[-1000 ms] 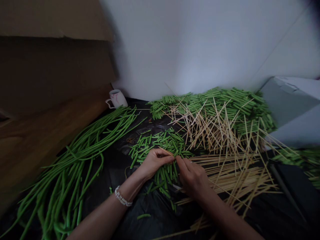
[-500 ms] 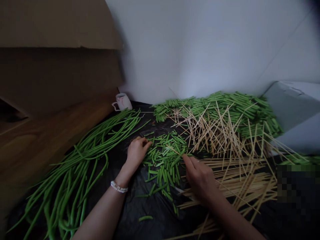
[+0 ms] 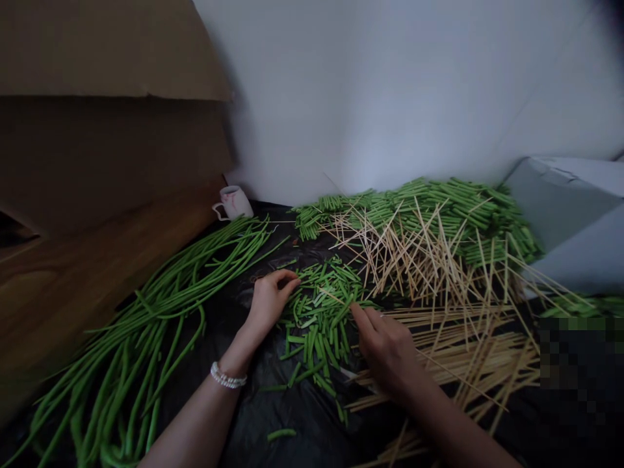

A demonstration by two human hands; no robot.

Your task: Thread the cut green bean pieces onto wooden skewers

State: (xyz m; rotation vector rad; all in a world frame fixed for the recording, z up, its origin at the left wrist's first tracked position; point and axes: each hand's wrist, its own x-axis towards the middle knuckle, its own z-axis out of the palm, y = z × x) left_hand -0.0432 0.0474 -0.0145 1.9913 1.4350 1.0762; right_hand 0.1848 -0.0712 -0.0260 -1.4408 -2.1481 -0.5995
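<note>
A pile of cut green bean pieces point(image 3: 324, 344) lies on black plastic sheeting between my hands. At its left edge my left hand point(image 3: 273, 294), with a beaded bracelet at the wrist, has thumb and fingers pinched together; what they hold, if anything, I cannot make out. My right hand point(image 3: 385, 341) is closed around a thin bamboo skewer point(image 3: 334, 296), whose tip points left over the pile and whose tail runs out behind the hand. Under and beside that hand lie many loose bamboo skewers point(image 3: 468, 357).
Long uncut beans point(image 3: 160, 292) spread along the left. Against the wall, a heap of skewered bean pieces point(image 3: 439, 201) has its sticks pointing toward me. A white mug point(image 3: 235, 203) stands back left, near a large cardboard box point(image 3: 112, 136). A pale box point(image 3: 575, 214) sits at right.
My left hand has shifted slightly down and right, its fingertips closer together at the pile's edge. My right hand, still gripping the skewer, has moved slightly left. The whole view has drifted a little.
</note>
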